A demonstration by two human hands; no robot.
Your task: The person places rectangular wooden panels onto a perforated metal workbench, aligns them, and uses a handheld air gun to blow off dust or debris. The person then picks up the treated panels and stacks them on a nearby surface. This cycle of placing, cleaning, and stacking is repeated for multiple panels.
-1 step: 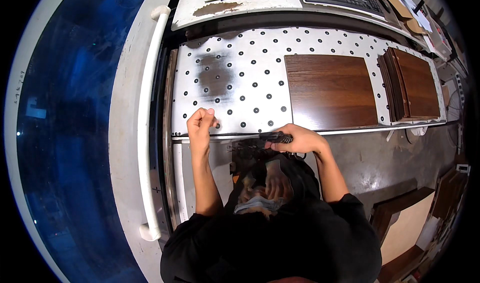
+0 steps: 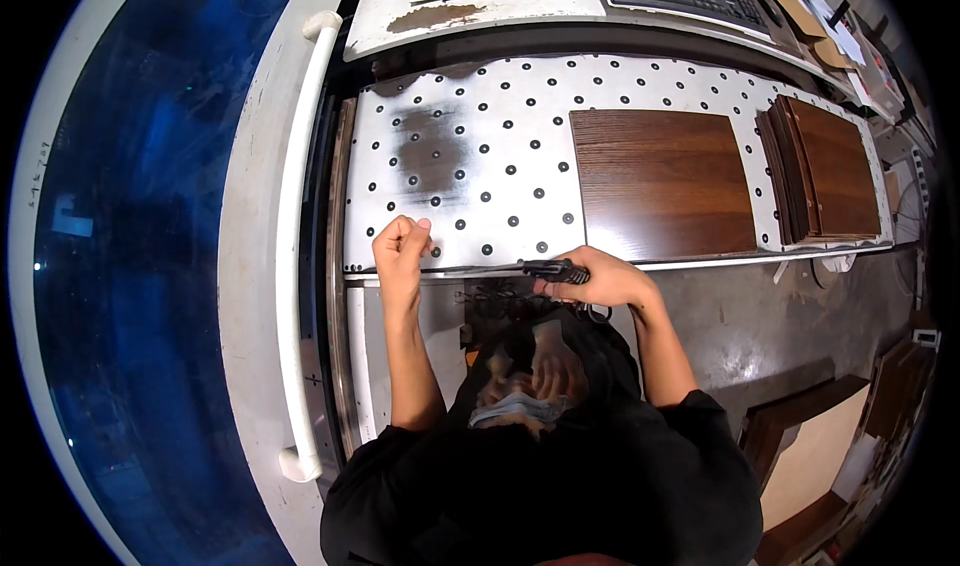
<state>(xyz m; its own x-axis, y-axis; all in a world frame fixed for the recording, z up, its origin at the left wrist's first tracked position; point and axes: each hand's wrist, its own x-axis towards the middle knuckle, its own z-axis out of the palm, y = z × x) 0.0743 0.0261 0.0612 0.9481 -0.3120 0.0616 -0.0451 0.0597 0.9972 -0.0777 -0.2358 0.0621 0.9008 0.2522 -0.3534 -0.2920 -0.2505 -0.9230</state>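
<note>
My left hand (image 2: 402, 246) is closed in a fist on the white dotted tabletop (image 2: 480, 156); at its 3 o'clock my right hand (image 2: 598, 278) grips a black tool (image 2: 553, 269). I should keep the fist pressing down and guide the tool slowly along the front edge.

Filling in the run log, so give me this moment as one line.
left hand: fist on white dotted perforated table | right hand: grips black handheld tool at table edge | dark wooden panel: lying flat
</note>
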